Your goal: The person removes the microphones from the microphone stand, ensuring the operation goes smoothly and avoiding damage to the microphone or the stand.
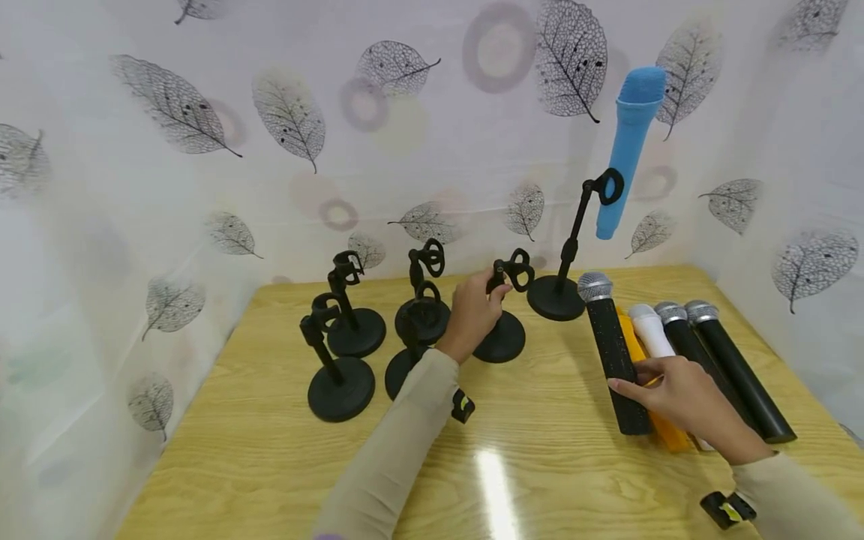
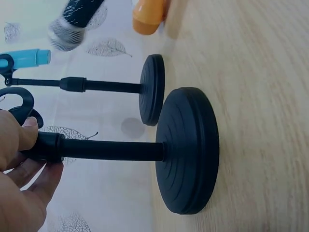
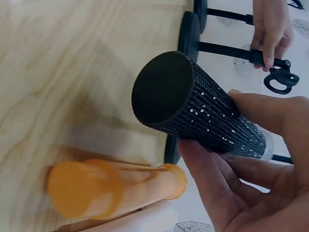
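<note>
My left hand (image 1: 470,315) grips the upper post of a black desktop microphone stand (image 1: 501,341), just under its ring-shaped clip. The left wrist view shows the thumb and fingers around the stand's collar, with the round base (image 2: 186,150) on the table. My right hand (image 1: 688,397) pinches a black studded microphone (image 1: 613,352) with a silver mesh head, raised above the table beside an orange microphone (image 1: 668,431). In the right wrist view, its flat lower end (image 3: 164,89) faces the camera. A taller stand (image 1: 556,298) to the right holds a blue microphone (image 1: 628,142), tilted upward.
Several black stands with clips, among them a front-left stand (image 1: 340,390), stand left of my left arm. A white microphone (image 1: 651,334) and two black ones, the outer (image 1: 739,371) longest in view, lie at right on the wooden table (image 1: 229,450). Leaf-printed sheeting (image 1: 432,150) hangs behind.
</note>
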Demonstrator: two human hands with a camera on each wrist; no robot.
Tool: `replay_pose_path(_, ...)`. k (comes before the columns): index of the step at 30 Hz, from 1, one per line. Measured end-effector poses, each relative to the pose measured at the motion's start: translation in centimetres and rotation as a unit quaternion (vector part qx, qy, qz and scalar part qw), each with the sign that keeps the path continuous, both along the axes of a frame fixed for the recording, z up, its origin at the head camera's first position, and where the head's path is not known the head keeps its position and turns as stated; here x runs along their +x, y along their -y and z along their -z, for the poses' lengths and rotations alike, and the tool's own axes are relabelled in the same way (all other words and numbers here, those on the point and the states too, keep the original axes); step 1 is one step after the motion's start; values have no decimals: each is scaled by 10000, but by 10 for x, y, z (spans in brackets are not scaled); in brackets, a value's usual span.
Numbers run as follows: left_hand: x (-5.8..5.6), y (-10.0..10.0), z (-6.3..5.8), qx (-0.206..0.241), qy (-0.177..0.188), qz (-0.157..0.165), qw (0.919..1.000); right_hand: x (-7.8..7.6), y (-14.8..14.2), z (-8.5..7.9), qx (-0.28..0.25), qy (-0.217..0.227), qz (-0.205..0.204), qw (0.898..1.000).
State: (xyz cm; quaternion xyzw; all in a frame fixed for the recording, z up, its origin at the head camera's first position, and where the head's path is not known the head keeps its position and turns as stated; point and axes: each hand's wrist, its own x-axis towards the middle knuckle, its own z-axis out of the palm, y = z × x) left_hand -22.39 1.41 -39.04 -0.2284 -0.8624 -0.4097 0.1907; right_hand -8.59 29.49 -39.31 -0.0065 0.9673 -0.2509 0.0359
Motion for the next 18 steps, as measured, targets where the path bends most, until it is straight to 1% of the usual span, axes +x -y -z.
replay_pose_path(4,-8,-1,0,-49,42,-146,9999,1,-3,4,117,234,20,9997)
replay_pose_path(10,-17,-1,-2,-12,181,-350,9992,1,-6,9,193,453,10,9988)
replay_pose_path(18,-26,-2,-3,232,383,-420,9981,0,-7,14,468,594,-49,9971)
